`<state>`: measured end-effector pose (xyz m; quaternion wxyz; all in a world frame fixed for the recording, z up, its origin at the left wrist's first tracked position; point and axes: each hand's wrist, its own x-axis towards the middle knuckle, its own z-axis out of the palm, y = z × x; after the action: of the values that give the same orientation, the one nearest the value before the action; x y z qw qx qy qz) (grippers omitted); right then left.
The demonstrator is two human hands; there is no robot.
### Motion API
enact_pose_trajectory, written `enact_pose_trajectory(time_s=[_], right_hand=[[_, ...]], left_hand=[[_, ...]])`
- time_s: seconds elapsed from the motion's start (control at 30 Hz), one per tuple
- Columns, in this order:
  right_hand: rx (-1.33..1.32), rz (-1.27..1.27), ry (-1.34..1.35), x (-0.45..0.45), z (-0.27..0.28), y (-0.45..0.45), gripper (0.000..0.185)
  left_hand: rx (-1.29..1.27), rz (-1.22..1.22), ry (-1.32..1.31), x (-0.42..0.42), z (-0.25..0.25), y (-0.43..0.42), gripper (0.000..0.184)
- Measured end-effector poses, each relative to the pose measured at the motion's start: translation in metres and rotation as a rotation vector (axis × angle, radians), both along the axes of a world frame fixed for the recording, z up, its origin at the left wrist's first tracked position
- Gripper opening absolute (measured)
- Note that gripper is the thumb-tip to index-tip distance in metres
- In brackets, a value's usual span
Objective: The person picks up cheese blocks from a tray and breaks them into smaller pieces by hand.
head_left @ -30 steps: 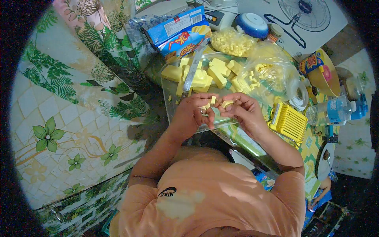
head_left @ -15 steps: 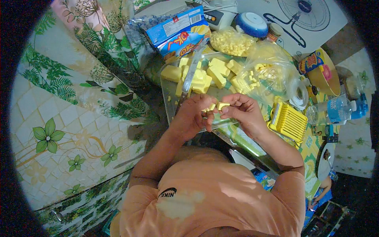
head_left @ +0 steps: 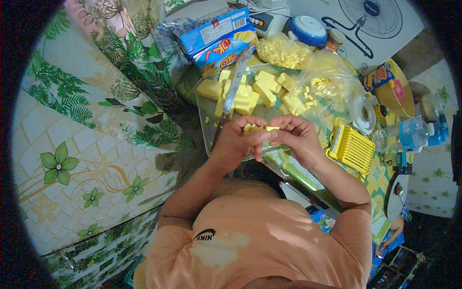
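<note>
My left hand [head_left: 237, 141] is closed around small yellow pieces [head_left: 251, 128] at the near edge of a clear tray [head_left: 208, 137]. Touching it at the thumb, my right hand [head_left: 298, 138] pinches another small yellow piece [head_left: 272, 128]. Just beyond both hands, several larger yellow blocks [head_left: 245, 98] lie in the tray. A knife [head_left: 232, 94] rests across the tray's left part, beside and over the blocks. To the right of the blocks is an open clear bag [head_left: 332, 86] with small yellow cubes in and near it.
A yellow slicer [head_left: 352, 150] lies right of my right hand, near a water bottle [head_left: 409, 135]. Behind the tray stand a blue box [head_left: 219, 43], a filled bag of cubes [head_left: 284, 51] and a blue bowl [head_left: 308, 31]. A yellow bowl [head_left: 395, 96] is at the right.
My hands have come together until the thumbs meet. The left fingers have closed more around their pieces, and the piece in my right hand has turned flatter.
</note>
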<state>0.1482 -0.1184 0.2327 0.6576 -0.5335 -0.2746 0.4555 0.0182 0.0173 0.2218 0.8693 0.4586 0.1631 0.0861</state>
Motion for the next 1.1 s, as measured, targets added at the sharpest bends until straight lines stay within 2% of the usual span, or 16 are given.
enact_pose_trajectory(time_s=[0.33, 0.53, 0.63, 0.83, 1.1], right_hand=[[0.004, 0.06, 0.06, 0.0, 0.002, -0.001, 0.024], [0.013, 0.003, 0.136, -0.002, 0.009, -0.001, 0.026], [-0.015, -0.023, 0.129, -0.003, 0.012, 0.001, 0.027], [0.015, -0.003, 0.061, -0.002, 0.002, 0.0, 0.024], [0.029, 0.06, 0.093, -0.002, 0.005, -0.001, 0.021]], left_hand=[[0.005, 0.001, -0.013, -0.001, -0.005, 0.001, 0.021], [-0.286, 0.039, -0.049, 0.0, -0.004, 0.004, 0.036], [-0.276, 0.054, -0.007, -0.002, 0.003, 0.004, 0.031], [-0.01, 0.003, -0.019, -0.001, -0.007, 0.0, 0.024], [-0.069, -0.022, -0.059, -0.001, -0.009, 0.0, 0.021]])
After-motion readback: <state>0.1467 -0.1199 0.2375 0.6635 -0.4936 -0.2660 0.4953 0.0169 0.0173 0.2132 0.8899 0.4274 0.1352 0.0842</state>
